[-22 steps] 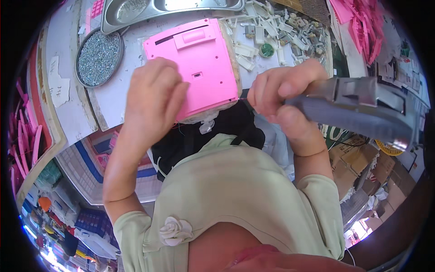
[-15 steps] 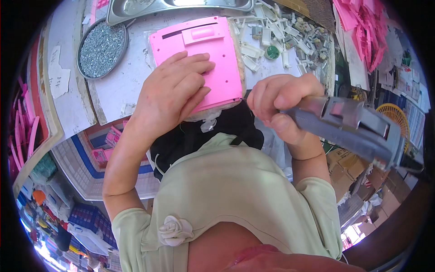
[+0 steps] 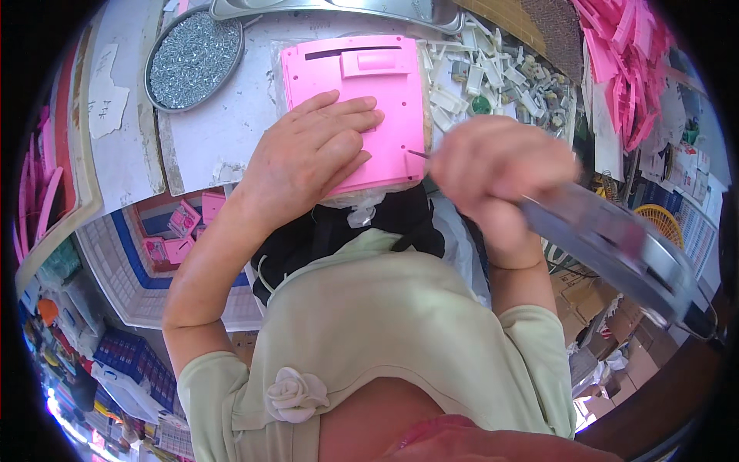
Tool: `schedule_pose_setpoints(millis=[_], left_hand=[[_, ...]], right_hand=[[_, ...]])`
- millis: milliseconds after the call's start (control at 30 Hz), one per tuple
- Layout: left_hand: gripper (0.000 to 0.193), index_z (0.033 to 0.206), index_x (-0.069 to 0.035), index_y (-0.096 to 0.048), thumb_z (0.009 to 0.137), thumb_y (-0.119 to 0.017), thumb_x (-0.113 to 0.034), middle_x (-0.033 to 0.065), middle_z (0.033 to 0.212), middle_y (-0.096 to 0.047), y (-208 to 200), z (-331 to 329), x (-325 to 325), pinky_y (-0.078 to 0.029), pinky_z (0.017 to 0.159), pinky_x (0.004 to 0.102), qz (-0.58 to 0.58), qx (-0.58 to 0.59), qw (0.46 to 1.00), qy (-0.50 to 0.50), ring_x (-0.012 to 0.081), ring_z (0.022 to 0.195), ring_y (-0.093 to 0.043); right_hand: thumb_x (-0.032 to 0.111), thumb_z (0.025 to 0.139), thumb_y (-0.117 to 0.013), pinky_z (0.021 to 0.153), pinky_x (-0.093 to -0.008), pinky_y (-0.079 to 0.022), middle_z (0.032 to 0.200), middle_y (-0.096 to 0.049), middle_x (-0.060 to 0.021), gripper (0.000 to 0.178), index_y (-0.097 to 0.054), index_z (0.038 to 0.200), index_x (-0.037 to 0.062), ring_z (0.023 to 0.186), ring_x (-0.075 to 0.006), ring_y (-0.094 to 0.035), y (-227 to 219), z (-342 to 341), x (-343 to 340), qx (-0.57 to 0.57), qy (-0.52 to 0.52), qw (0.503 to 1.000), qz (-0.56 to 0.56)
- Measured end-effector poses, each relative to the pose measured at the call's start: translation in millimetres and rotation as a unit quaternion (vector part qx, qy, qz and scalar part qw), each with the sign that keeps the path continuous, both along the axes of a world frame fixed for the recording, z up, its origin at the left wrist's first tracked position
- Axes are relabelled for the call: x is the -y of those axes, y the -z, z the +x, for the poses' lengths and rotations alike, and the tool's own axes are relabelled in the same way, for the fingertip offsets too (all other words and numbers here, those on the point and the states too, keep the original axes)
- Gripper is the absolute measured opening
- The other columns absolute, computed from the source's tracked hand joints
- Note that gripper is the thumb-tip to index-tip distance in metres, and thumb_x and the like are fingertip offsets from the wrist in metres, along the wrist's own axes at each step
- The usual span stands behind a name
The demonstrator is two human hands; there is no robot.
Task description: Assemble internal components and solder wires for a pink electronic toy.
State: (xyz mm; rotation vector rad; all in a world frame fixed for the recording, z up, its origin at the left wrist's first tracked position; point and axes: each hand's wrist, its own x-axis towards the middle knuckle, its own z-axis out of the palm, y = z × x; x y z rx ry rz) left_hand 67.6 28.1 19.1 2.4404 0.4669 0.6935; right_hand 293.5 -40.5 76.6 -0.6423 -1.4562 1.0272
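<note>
A flat pink plastic panel, with a dark slot and small screw holes, lies on a padded, plastic-covered rest at the table's near edge. My left hand is laid flat over the panel's left part, fingers stretched out. In my right hand, smeared by motion, is a grey electric screwdriver. Its thin bit pokes out past my fingers toward a hole near the panel's lower right corner. Whether the tip touches the panel I cannot tell.
A round dish of small silver screws stands at the far left, beside a metal tray. Many small white and grey parts lie at the far right. Pink strips hang right. A white basket sits lower left.
My right hand and the screwdriver have shifted up from the panel's bottom right corner to a higher hole. The left hand stays spread on the panel. The view has shifted slightly.
</note>
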Motion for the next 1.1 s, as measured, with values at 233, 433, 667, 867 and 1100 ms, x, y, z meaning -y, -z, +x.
schedule_pose_setpoints(millis=[233,433,667,867,1100], left_hand=[[0.018,0.089,-0.004,-0.057,0.090,-0.073,-0.014,0.0108,0.128,-0.069,2.6,-0.5,1.0,-0.048,0.108,0.0478,-0.010,0.010,1.000,0.004,0.0282,0.124,-0.064],[0.020,0.086,-0.006,-0.055,0.088,-0.074,-0.010,0.0103,0.129,-0.071,0.6,-1.1,-2.0,-0.049,0.108,0.0483,-0.024,0.002,1.000,-0.002,0.0288,0.127,-0.064],[0.019,0.088,-0.005,-0.058,0.087,-0.075,-0.012,0.0114,0.128,-0.071,0.6,-2.9,-0.9,-0.048,0.108,0.0476,-0.040,0.009,0.999,0.001,0.0288,0.126,-0.065],[0.022,0.088,-0.004,-0.059,0.085,-0.077,-0.015,0.0113,0.126,-0.071,1.1,-2.6,-1.1,-0.049,0.108,0.0461,-0.056,0.015,0.998,0.006,0.0276,0.124,-0.065],[0.020,0.089,-0.005,-0.061,0.084,-0.078,-0.015,0.0107,0.127,-0.070,-0.4,-2.9,-0.7,-0.049,0.108,0.0453,-0.066,0.017,0.998,0.003,0.0264,0.125,-0.065]], right_hand=[[0.003,0.083,-0.074,0.048,-0.0341,-0.048,0.058,-0.054,-0.0048,0.021,-0.053,0.085,0.0063,0.048,-0.0215,-0.055,15.3,-14.8,-8.9,0.013,-0.007,1.000,0.006],[-0.008,0.081,-0.070,0.054,-0.0353,-0.051,0.061,-0.056,-0.0083,0.020,-0.055,0.088,0.0028,0.053,-0.0241,-0.058,-5.8,6.6,-37.2,-0.094,-0.034,0.995,-0.017],[0.012,0.089,-0.074,0.047,-0.0337,-0.047,0.055,-0.052,-0.0045,0.030,-0.045,0.081,0.0076,0.044,-0.0197,-0.050,-1.1,-3.5,-50.9,-0.018,-0.009,1.000,-0.016],[0.010,0.089,-0.074,0.046,-0.0348,-0.048,0.054,-0.052,-0.0040,0.029,-0.047,0.079,0.0080,0.043,-0.0211,-0.051,17.2,-9.6,-48.0,0.016,0.037,0.999,0.011],[0.010,0.088,-0.077,0.045,-0.0333,-0.047,0.055,-0.052,-0.0042,0.026,-0.051,0.084,0.0074,0.043,-0.0214,-0.051,12.0,-2.3,-58.6,0.019,-0.032,0.999,-0.022]])
